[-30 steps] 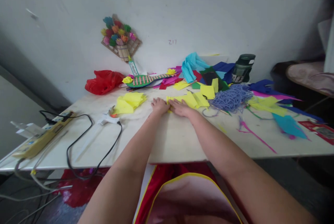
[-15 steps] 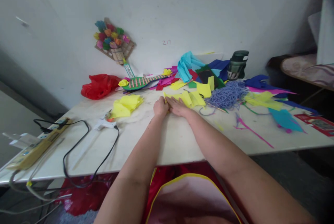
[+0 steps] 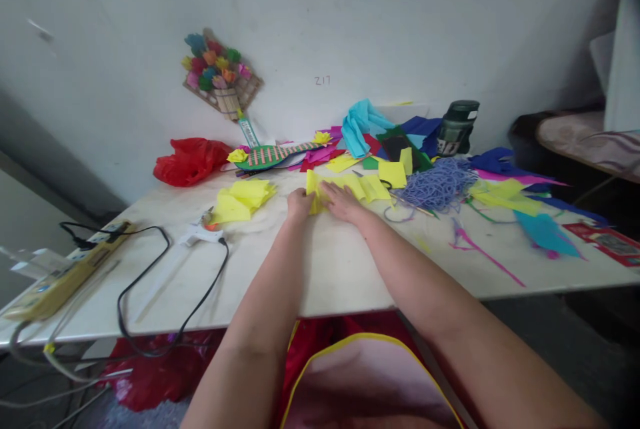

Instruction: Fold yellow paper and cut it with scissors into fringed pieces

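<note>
A creased strip of yellow crepe paper (image 3: 370, 187) lies across the table in front of me. My left hand (image 3: 299, 203) is closed on its left end, with the paper rising beside the fingers. My right hand (image 3: 341, 201) rests flat on the strip, fingers stretched toward the left. To the left is a loose stack of yellow paper pieces (image 3: 242, 201). Just past the strip's right end lie scissors (image 3: 386, 184), partly covered by paper, and a small yellow square (image 3: 393, 174).
A glue gun (image 3: 193, 235) with a black cord and a power strip (image 3: 70, 272) occupy the left side. Behind are a red plastic bag (image 3: 191, 161) and a green paper-covered craft (image 3: 270, 157). Purple yarn (image 3: 435, 185), coloured paper and a dark bottle (image 3: 457, 127) crowd the right.
My left hand has moved slightly left and away from my right hand, drawing the paper's end with it. More yellow paper shows between the hands, which were touching before.
</note>
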A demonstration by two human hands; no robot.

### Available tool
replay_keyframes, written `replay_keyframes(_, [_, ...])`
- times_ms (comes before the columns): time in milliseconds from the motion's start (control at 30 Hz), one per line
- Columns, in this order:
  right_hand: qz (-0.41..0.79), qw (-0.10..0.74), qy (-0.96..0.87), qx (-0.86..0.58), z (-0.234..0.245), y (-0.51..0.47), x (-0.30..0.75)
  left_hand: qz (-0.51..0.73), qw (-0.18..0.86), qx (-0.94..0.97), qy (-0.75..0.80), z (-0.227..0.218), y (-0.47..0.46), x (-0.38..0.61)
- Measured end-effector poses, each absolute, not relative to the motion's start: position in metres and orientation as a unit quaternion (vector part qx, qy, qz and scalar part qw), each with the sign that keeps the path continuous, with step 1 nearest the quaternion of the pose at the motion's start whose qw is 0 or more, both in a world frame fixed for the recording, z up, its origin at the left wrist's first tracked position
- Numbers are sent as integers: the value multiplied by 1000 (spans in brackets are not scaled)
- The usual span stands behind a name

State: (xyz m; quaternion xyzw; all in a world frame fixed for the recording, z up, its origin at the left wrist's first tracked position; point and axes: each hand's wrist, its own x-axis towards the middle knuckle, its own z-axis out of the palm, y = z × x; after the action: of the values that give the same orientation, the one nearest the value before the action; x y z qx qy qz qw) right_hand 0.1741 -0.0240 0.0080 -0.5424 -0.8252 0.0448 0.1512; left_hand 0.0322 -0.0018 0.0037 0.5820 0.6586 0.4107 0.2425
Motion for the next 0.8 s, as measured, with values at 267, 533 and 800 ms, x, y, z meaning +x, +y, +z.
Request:
replay_keyframes(267, [-75, 304, -758, -572, 36, -32, 188, 462, 269, 551, 641, -2, 1, 30])
replay_keyframes(533, [-33, 237, -562, -792, 44, -27, 248, 495, 293, 520, 631, 1, 0, 30])
replay_keyframes(800, [-23, 163, -556, -814, 41, -23, 257, 534, 277, 491, 629, -3, 5, 23])
